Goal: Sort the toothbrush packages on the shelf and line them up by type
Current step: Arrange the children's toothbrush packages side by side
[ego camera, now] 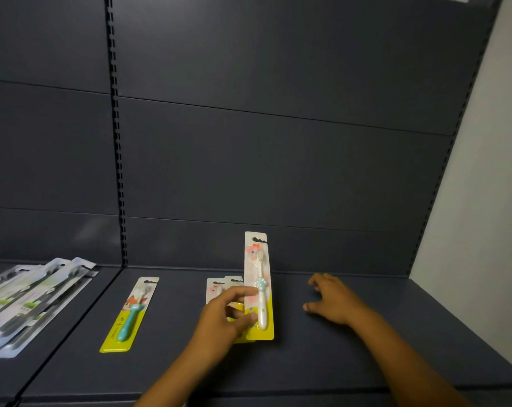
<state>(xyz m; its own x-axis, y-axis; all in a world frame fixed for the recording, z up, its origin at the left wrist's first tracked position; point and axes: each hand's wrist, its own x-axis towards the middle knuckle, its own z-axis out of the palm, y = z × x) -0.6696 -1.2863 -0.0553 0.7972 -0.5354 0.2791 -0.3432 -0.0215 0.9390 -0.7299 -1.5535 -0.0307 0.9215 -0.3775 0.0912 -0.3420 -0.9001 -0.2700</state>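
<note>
My left hand (224, 314) pinches a children's toothbrush package (259, 277) with a white brush and a yellow base, holding it upright above the shelf. Beneath and behind that hand lie two similar packages (219, 286), partly hidden. A package with a teal brush (130, 314) lies flat on the shelf further left. Several adult toothbrush packages (34, 298) in grey and white are fanned out on the neighbouring shelf at far left. My right hand (331, 299) rests on the shelf surface to the right, fingers spread, holding nothing.
The dark shelf (366, 356) has a tall dark back panel (278, 171) behind it and a slotted upright (118, 160) dividing it from the left bay. A pale wall (489, 171) bounds the right side.
</note>
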